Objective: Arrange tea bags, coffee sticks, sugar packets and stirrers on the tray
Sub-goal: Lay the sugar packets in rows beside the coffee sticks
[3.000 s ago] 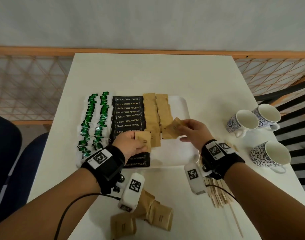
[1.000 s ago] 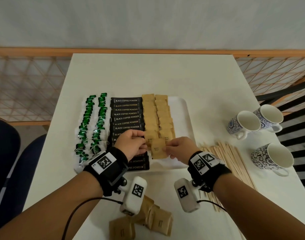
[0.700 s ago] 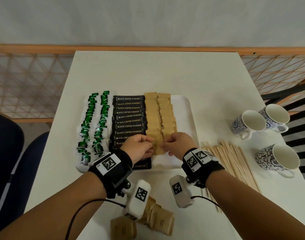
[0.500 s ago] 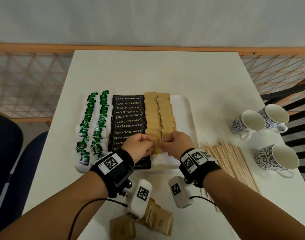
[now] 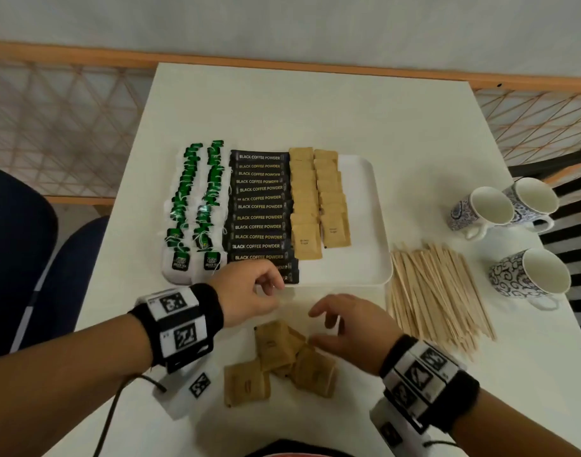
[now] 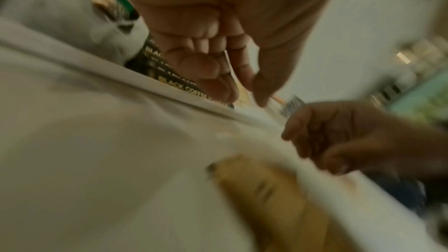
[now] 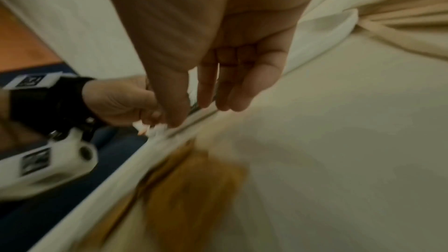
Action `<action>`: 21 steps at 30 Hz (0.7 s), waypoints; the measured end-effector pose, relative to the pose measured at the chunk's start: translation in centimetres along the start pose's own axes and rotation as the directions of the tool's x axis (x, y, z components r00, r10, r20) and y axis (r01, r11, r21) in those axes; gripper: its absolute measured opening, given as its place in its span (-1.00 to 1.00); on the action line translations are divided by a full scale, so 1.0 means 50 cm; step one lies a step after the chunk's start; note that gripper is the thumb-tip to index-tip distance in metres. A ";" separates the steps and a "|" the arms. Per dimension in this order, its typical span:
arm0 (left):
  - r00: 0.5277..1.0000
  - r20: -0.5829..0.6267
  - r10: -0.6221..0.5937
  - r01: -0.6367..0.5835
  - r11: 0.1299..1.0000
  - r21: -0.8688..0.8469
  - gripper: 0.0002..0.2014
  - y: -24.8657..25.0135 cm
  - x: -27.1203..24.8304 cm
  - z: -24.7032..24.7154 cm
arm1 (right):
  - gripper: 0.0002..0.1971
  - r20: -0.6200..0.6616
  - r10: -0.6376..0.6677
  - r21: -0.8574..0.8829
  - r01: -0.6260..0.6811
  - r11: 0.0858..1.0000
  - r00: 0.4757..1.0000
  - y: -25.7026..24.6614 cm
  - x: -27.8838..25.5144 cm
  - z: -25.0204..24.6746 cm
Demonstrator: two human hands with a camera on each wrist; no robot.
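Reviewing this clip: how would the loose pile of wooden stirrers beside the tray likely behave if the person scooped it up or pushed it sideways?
The wooden stirrers are thin flat sticks, so probably light and fairly stiff. They lie fanned and crossed, unbundled, so a push would likely scatter them rather than move them as one. Being flat, they should slide more than roll; scooping may drop a few.

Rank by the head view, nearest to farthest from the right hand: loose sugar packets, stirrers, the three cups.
From the right hand:
1. Loose sugar packets, on the table right under its fingers.
2. Stirrers, in a pile to its right beside the tray.
3. Cups, past the stirrers at the table's right edge.
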State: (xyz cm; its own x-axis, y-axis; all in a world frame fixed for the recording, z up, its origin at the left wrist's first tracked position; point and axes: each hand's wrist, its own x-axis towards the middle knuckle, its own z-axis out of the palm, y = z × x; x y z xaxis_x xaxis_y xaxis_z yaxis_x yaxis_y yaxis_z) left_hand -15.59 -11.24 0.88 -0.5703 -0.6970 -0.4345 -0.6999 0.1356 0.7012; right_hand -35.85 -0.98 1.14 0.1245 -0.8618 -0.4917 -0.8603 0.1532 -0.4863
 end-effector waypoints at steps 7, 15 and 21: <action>0.935 0.308 0.177 -0.338 0.713 0.615 0.13 -0.042 -0.078 0.063 | -0.05 0.084 -0.032 -0.236 0.051 0.970 0.996 -0.006 -0.058 0.090; 0.977 0.114 0.181 -0.213 0.876 0.433 -0.43 -0.049 -0.066 0.108 | -0.42 -0.051 0.025 -0.126 -0.031 0.991 0.998 -0.034 -0.023 0.101; 0.962 0.155 0.225 -0.272 0.829 0.489 -0.79 -0.039 -0.049 0.074 | -0.42 -0.080 0.109 -0.090 -0.116 0.989 0.991 -0.033 -0.011 0.088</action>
State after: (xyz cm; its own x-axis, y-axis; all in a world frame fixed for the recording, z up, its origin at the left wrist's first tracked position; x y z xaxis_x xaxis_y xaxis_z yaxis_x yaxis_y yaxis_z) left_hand -14.41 -7.19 -1.50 -0.7725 -0.5312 -0.3478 -0.6350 0.6464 0.4230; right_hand -32.33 1.35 -0.98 -0.0103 -0.8758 -0.4825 -0.9097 0.2085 -0.3591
